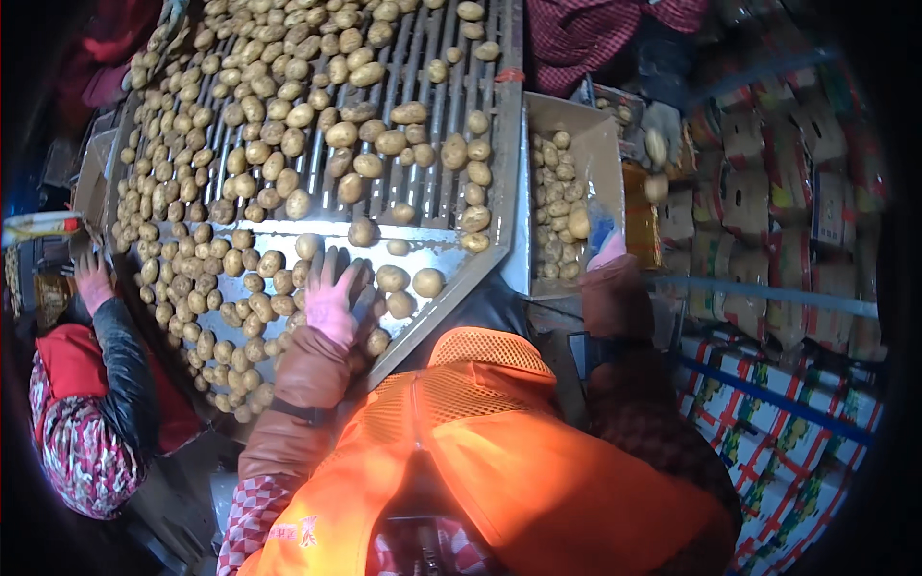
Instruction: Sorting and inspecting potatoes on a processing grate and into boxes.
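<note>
Potatoes [263, 306] lie spread over a metal roller sorting table [425, 194] and its smooth front plate [448, 245]. On that plate is my left hand [333, 299], in a pink and grey glove, fingers spread among the potatoes. I cannot tell whether its palm touches one. To the right, my right hand [607, 241], in a pink and blue glove, reaches into an open cardboard box [612, 140] lined with clear film. A layer of potatoes [558, 194] fills the box's bottom. The right fingers are blurred, and whether they hold a potato is unclear.
A co-worker in a red head covering [70, 360] reaches toward the table's left side. Another person's gloved hand [661, 129] is near potatoes at the upper right. Stacked cardboard cartons [742, 144] and printed boxes [778, 432] line the right. The table's raised metal rim [446, 306] runs close before me.
</note>
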Action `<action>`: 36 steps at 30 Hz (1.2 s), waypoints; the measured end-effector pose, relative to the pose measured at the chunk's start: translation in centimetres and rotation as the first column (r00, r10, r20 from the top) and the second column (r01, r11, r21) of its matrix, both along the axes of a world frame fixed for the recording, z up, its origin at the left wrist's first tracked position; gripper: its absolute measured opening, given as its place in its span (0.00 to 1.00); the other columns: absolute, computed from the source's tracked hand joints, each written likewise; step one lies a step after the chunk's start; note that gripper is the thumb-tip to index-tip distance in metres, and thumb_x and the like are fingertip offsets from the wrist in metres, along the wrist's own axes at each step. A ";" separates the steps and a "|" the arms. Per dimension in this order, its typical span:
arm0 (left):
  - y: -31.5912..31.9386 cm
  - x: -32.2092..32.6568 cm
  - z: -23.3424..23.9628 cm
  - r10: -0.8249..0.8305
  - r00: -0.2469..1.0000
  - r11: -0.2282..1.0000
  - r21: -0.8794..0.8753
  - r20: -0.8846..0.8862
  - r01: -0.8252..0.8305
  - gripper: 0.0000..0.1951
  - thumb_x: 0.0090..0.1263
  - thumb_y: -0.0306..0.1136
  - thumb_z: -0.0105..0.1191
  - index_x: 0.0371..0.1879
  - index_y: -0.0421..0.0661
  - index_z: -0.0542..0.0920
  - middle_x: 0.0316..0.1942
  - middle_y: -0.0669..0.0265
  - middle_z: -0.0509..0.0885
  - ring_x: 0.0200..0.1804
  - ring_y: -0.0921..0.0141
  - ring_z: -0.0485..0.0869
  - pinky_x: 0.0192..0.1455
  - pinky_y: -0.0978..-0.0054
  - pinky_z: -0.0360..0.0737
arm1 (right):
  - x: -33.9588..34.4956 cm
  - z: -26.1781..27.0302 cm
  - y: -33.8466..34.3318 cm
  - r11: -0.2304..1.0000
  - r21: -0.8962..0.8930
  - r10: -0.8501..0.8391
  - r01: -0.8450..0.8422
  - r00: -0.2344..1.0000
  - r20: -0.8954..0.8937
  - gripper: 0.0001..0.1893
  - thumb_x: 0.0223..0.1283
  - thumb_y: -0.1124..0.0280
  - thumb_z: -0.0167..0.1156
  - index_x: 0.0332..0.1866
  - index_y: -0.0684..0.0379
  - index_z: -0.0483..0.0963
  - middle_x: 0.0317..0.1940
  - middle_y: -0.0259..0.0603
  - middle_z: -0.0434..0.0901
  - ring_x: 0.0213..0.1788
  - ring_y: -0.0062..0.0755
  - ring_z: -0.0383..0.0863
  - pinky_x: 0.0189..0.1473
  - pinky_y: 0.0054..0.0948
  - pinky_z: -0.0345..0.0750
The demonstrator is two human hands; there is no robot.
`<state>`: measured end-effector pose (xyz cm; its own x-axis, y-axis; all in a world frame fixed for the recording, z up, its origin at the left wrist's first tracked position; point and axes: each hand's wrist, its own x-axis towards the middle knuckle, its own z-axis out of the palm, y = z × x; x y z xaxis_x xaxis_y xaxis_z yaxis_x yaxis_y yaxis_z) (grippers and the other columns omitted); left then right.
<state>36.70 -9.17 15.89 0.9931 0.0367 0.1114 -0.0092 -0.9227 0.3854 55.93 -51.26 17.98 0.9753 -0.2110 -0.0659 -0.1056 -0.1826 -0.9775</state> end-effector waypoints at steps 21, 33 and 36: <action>1.6 -6.6 -0.9 0.204 0.979 0.975 0.085 -0.006 -0.203 0.28 0.72 0.44 0.60 0.71 0.51 0.76 0.74 0.51 0.71 0.76 0.45 0.66 0.79 0.37 0.57 | 3.8 2.4 15.3 0.577 0.737 0.618 -0.352 0.778 -0.113 0.21 0.73 0.67 0.56 0.65 0.67 0.73 0.54 0.51 0.84 0.51 0.46 0.88 0.57 0.38 0.85; 1.4 -7.0 -1.2 0.259 0.966 0.966 0.030 -0.023 -0.258 0.32 0.70 0.44 0.65 0.72 0.50 0.74 0.77 0.51 0.69 0.78 0.43 0.64 0.81 0.38 0.55 | 4.5 -3.5 -11.0 0.873 0.488 0.093 0.001 0.981 -0.168 0.30 0.70 0.48 0.64 0.67 0.58 0.75 0.59 0.46 0.83 0.60 0.40 0.83 0.63 0.40 0.79; -0.4 -6.4 -0.5 0.329 0.944 0.943 0.055 -0.013 -0.327 0.31 0.65 0.45 0.67 0.67 0.52 0.77 0.75 0.54 0.69 0.76 0.48 0.66 0.77 0.37 0.59 | 2.4 -3.6 -4.2 0.820 0.571 0.205 0.036 0.913 -0.352 0.34 0.71 0.46 0.63 0.74 0.57 0.71 0.68 0.48 0.77 0.68 0.45 0.79 0.71 0.42 0.74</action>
